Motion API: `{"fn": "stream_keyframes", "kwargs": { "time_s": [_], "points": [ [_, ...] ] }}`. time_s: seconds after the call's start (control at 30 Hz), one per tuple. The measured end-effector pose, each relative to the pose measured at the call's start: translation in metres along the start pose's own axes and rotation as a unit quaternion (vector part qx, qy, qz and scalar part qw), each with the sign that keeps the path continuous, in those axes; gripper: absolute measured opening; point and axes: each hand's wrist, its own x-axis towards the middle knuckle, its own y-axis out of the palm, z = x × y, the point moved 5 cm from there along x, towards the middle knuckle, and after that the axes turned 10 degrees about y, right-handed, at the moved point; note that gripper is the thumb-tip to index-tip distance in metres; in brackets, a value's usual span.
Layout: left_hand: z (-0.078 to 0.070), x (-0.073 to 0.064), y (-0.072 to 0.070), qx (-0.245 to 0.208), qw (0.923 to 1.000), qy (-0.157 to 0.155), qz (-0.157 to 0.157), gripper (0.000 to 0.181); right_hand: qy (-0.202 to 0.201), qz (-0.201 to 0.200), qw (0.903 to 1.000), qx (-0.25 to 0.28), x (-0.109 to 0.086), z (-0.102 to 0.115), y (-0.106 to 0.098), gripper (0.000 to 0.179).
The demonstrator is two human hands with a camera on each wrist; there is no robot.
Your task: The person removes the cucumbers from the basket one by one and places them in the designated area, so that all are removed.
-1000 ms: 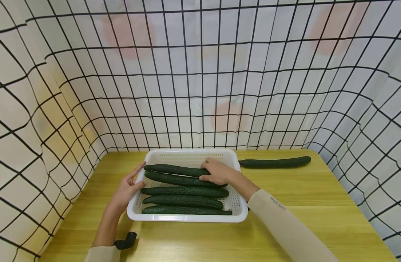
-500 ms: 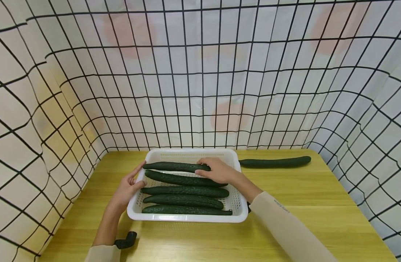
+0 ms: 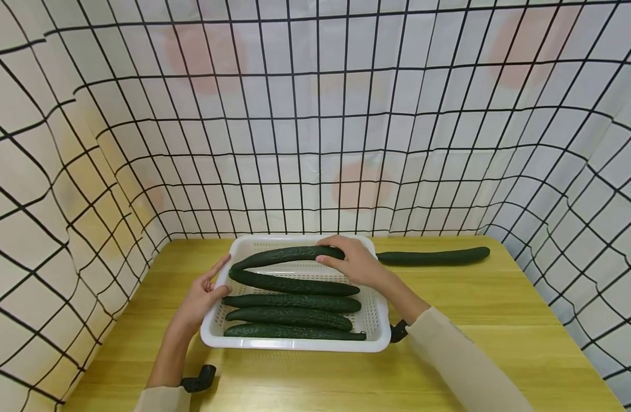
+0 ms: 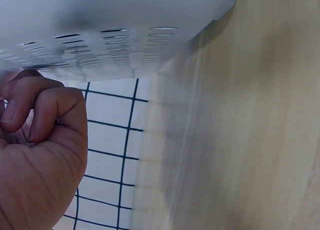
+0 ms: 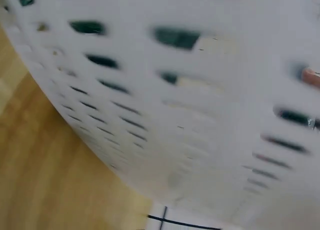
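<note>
A white plastic basket [image 3: 295,344] with slotted walls holds several long dark green cucumbers lying side by side. My right hand [image 3: 354,262] grips the right end of the rearmost cucumber [image 3: 282,256], thumb in front. That end is raised, while the left end is low by the basket's left wall. At the left rim, my left hand [image 3: 202,296] holds the basket with thumb and index finger; its other fingers [image 4: 60,103] curl beneath, in the left wrist view. In the right wrist view the basket wall [image 5: 200,140] fills most of the picture, hiding nearly all of the hand.
Another cucumber [image 3: 434,257] lies on the wooden table [image 3: 491,320], right of the basket near the back edge. Black wire mesh [image 3: 315,131] over white sheeting encloses the back and sides. Black wrist devices [image 3: 199,379] sit at both wrists.
My right hand has lifted the rear cucumber's right end up and back, away from the one beside it, and has shifted slightly right. The left hand has stayed at the rim.
</note>
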Motion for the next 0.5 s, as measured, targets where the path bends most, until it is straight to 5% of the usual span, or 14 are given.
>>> {"fn": "stream_keyframes", "kwargs": {
  "time_s": [0.5],
  "points": [
    [0.001, 0.001, 0.0, 0.008, 1.0, -0.003, -0.004, 0.078, 0.027, -0.034, 0.9988, 0.021, -0.032, -0.023, -0.047, 0.048]
  ]
}}
